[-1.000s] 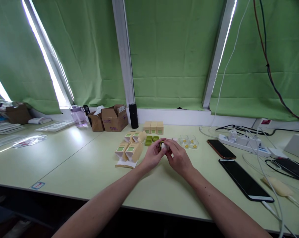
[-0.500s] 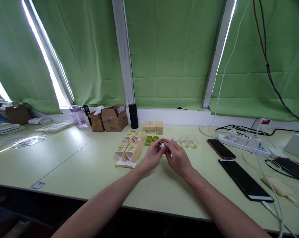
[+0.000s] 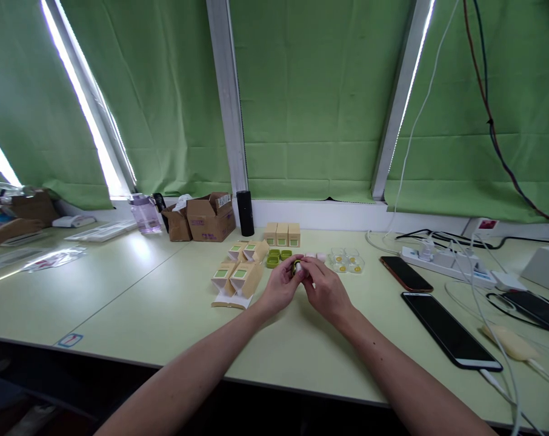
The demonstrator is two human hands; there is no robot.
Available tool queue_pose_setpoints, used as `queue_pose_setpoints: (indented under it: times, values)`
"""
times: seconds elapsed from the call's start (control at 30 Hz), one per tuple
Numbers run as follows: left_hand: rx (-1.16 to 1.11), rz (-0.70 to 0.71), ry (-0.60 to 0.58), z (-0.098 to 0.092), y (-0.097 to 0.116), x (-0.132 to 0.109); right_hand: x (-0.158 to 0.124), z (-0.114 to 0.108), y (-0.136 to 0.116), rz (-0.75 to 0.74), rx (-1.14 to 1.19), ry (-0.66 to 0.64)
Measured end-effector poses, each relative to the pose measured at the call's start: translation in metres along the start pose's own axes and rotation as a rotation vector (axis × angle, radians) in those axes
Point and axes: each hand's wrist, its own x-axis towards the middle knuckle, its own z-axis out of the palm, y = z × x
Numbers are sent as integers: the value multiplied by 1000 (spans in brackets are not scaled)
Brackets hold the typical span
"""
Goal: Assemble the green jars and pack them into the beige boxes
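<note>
Above the middle of the table, my left hand (image 3: 281, 284) is closed around a small green container (image 3: 295, 265), largely covered by the fingers. My right hand (image 3: 326, 289) meets it there, its fingers pinched on a small white piece (image 3: 299, 267) at the container's opening. Several square green containers (image 3: 273, 261) stand just behind my left hand. Small white pieces (image 3: 320, 257) lie behind my right hand. To their right sits a clear plastic tray (image 3: 346, 260) with yellow dots in its cups. Open tan cartons with green labels (image 3: 247, 275) lie left of my hands.
Tan boxes (image 3: 282, 235) stand in a row at the back, near a black cylinder (image 3: 245, 213) and cardboard boxes (image 3: 211, 217). Phones (image 3: 449, 330), cables and a power strip (image 3: 447, 265) occupy the right. Another person's arm (image 3: 11, 232) reaches in at far left.
Another person's arm has come into view at the far left edge. My two hands stay together in nearly the same place, with hardly any shift of the fingers.
</note>
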Motion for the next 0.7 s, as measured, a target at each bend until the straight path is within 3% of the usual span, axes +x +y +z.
queue_pose_setpoints:
  times: [0.37, 0.7]
  values:
    - [-136, -94, 13, -3, 1, 2, 3, -6, -2, 129, 255, -50]
    - [-217, -152, -3, -3, 8, 2, 4, -9, -2, 211, 306, -57]
